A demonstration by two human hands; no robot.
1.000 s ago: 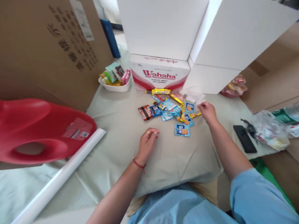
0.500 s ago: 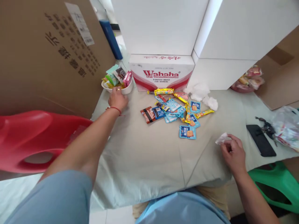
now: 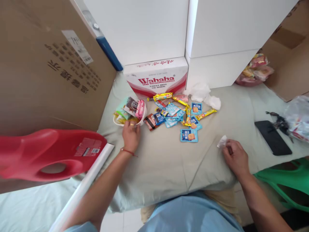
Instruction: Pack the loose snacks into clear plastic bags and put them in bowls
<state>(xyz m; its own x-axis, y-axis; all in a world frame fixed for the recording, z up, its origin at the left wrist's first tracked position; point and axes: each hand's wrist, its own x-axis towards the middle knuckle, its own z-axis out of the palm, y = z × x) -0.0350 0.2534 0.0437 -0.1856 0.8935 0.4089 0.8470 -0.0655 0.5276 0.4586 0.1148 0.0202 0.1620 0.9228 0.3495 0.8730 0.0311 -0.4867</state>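
1. White, rounded bowl (image 3: 145, 113) of colourful wrapped snacks: on the pale-green-covered desk (image 3: 164, 164), just beyond the left hand.
2. Left hand (image 3: 131, 137): fingers clamped on the bowl's near rim.
3. Loose heap of blue, yellow and brown snack packets (image 3: 172, 111): right of the bowl.
4. Crumpled, thin white scrap (image 3: 222, 141): at the right hand's fingertips.
5. Right hand (image 3: 235, 158): thumb and fingers pinched on the scrap.

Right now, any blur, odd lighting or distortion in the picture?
Head view: soft, diffuse light; head view: small print on the snack packets too unclear to read; head view, left edge: red jug looks stretched, probably by the lens.
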